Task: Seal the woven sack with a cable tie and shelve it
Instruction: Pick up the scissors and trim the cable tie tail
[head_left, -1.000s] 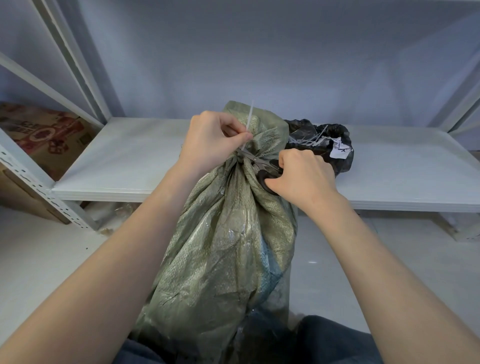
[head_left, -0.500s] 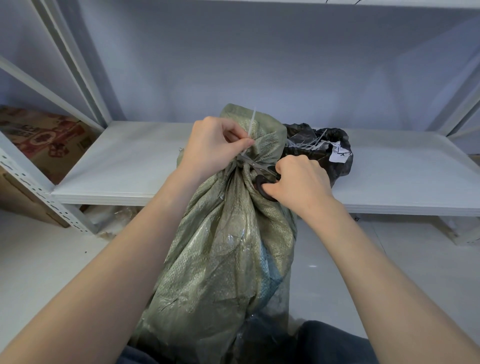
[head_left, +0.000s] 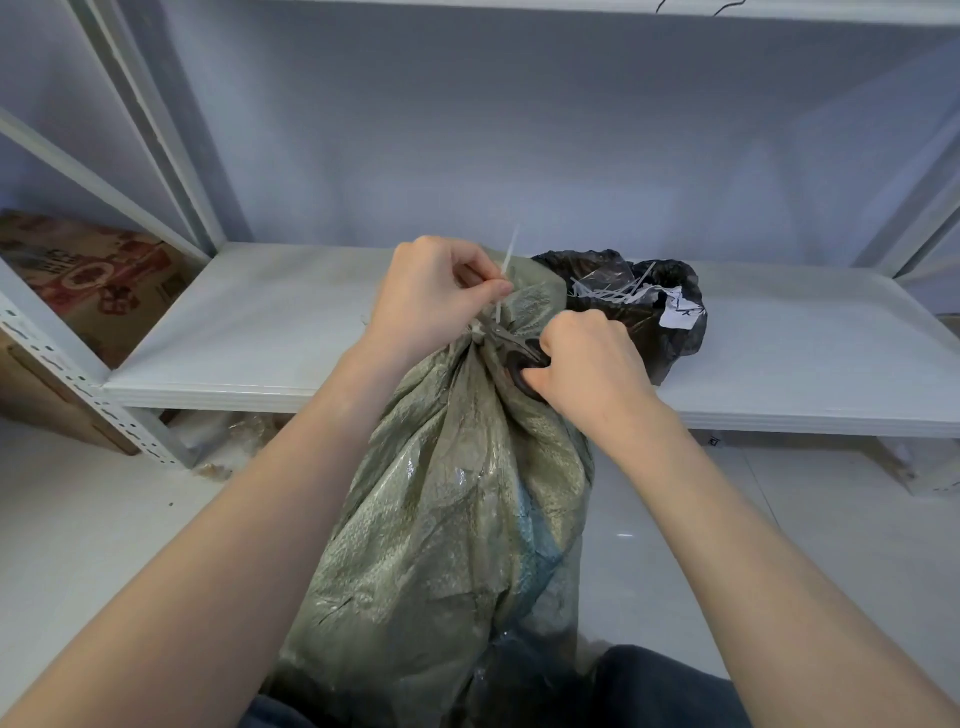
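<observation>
- One coarse green woven sack (head_left: 447, 519), crinkled, stands upright before the smooth white shelf (head_left: 270, 332), neck gathered between both hands.
- Left hand (head_left: 431, 296): fingertips pinch the thin white cable tie (head_left: 506, 265) tail, upright above them.
- Right hand (head_left: 582, 369): fingers curled through the dark handles of one pair of scissors (head_left: 511, 345), blades at the tie.
- One glossy black bag (head_left: 639, 306) just beyond the right fingers.

The right hand (head_left: 587, 374) hides most of the dark scissor handles (head_left: 522, 376), the blade tips vanish at the gathered neck of the grey-green woven sack (head_left: 457, 519), whose base the bottom edge cuts off.
</observation>
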